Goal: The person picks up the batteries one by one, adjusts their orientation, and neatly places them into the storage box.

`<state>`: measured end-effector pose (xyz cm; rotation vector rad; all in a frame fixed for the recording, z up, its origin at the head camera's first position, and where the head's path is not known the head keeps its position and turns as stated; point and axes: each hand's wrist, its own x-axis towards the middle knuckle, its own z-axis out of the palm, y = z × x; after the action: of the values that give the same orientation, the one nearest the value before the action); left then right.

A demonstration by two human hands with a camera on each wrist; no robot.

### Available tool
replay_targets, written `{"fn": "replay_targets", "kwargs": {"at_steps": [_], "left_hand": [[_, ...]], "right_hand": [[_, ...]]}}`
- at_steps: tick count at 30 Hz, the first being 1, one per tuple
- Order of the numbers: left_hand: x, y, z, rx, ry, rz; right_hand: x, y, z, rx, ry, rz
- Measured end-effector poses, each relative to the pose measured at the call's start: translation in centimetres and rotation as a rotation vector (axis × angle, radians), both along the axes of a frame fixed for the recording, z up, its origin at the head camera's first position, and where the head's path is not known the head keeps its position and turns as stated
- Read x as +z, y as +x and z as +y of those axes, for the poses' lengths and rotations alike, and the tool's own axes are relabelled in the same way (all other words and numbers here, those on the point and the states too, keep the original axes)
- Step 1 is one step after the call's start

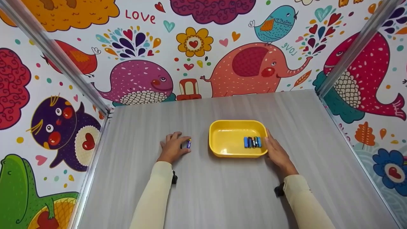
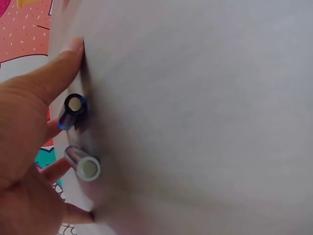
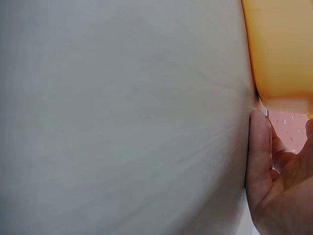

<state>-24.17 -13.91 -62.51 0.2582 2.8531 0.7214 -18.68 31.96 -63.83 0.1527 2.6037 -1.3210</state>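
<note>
A yellow rectangular tub [image 1: 224, 152] sits on the grey table. Several batteries [image 1: 252, 142], mostly blue, lie side by side at its right end. My right hand [image 1: 279, 154] rests against the tub's right side; in the right wrist view, its fingers [image 3: 259, 152] lie on the tabletop by the tub's wall [image 3: 283, 58]. To the left of the tub, my left hand [image 1: 174, 148] arches over the table beside a small dark blue battery [image 1: 189, 143]. The left wrist view shows a dark battery [image 2: 73, 110] and a paler one [image 2: 84, 164] between thumb and fingers.
The grey tabletop [image 1: 203, 194] has metal frame posts [image 1: 353, 54] at its back corners. Behind and beside it stand walls printed with cartoon animals, such as an elephant [image 1: 244, 76]. Black wrist straps [image 1: 279, 190] sit at both cuffs.
</note>
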Motion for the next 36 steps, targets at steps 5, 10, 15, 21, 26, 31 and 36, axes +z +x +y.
{"fn": "replay_targets", "kwargs": {"at_steps": [5,10,15,21,26,31,36], "left_hand": [[-0.2,0.0,0.0,0.008,-0.004,0.005],[-0.2,0.1,0.1,0.013,0.007,0.023],[-0.2,0.2,0.0,0.018,0.020,0.031],[-0.4,0.1,0.0,0.032,0.025,0.028],[-0.4,0.2,0.0,0.047,0.034,0.061],[0.0,0.3,0.2,0.066,0.041,0.074],[0.8,0.3,0.8,0.090,0.042,0.087]], "right_hand": [[0.3,-0.1,-0.1,-0.005,-0.010,-0.035],[0.4,-0.3,-0.2,-0.027,-0.009,-0.082],[0.5,-0.3,-0.4,-0.031,-0.013,-0.092],[0.5,-0.2,-0.4,-0.033,-0.030,-0.099],[0.3,-0.3,-0.4,-0.008,-0.008,-0.020],[0.2,-0.2,-0.1,0.006,0.006,0.020],[0.3,-0.1,-0.1,-0.003,-0.008,-0.022]]}}
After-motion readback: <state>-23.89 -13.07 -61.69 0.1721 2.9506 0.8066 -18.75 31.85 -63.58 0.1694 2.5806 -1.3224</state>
